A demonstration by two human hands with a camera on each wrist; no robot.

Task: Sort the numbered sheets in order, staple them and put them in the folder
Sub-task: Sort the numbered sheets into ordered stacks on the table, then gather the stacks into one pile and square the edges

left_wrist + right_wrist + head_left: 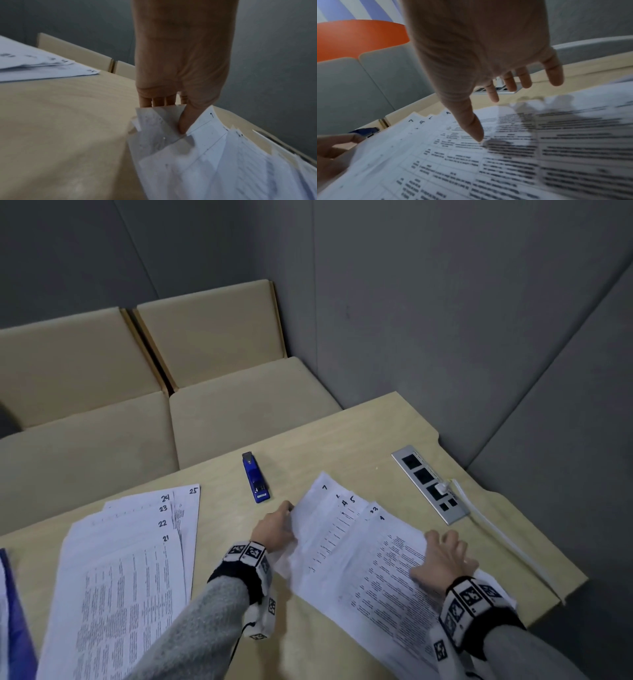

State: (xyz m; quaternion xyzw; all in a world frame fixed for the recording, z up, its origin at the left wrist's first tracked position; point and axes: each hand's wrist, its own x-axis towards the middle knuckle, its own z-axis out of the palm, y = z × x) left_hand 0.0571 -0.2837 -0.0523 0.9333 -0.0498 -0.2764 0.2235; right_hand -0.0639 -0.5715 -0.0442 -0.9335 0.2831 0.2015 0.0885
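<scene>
A fan of numbered sheets (pixel 359 559) lies at the table's right, with 7, 5 and 1 legible at the corners. My left hand (pixel 289 518) pinches the fan's left edge; in the left wrist view the thumb (pixel 185 121) lies on top and the fingers go under the sheets (pixel 214 155). My right hand (pixel 435 554) rests spread on sheet 1, with the thumb tip (pixel 476 134) touching the print. A second pile (pixel 130 559), numbered 21 to 25, lies at the left. The blue stapler (pixel 256 478) sits between the piles, further back. A blue folder (pixel 13 611) shows at the far left edge.
A metal socket panel (pixel 430 484) is set into the table at the right, with a white cable (pixel 496 535) running toward the front edge. Beige bench seats (pixel 239 405) stand behind the table. Grey padded walls (pixel 445 320) close in the back and the right.
</scene>
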